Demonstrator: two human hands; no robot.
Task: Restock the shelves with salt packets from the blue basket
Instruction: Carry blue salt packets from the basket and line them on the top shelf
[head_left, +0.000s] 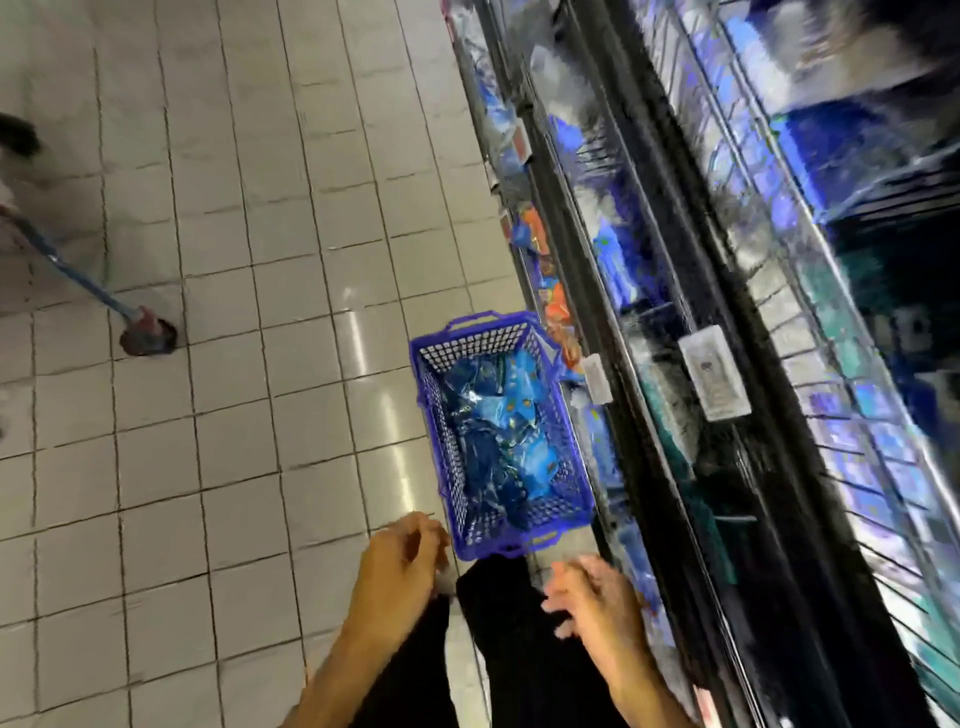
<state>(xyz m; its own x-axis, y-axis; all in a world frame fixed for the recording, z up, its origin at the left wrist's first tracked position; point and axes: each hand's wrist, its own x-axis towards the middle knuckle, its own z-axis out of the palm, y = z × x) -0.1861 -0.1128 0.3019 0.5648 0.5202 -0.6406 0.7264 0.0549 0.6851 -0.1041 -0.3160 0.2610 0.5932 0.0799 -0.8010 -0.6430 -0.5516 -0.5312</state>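
A blue plastic basket (561, 415) stands on the tiled floor beside the shelving. Inside it lie several blue salt packets (511, 441). My left hand (402, 564) hangs just below the basket's near left corner, fingers loosely curled, holding nothing. My right hand (592, 597) is below the near right corner, close to the shelf base, fingers apart and empty. The wire shelves (727, 322) run along the right, blurred, with blue packets on them.
White tiled floor (234, 312) spreads to the left. A blue-handled mop or trolley leg with a red base (148, 332) stands at the far left. Price tag holders (714, 379) stick out from the shelf rails. My dark trouser legs (498, 649) are below the basket.
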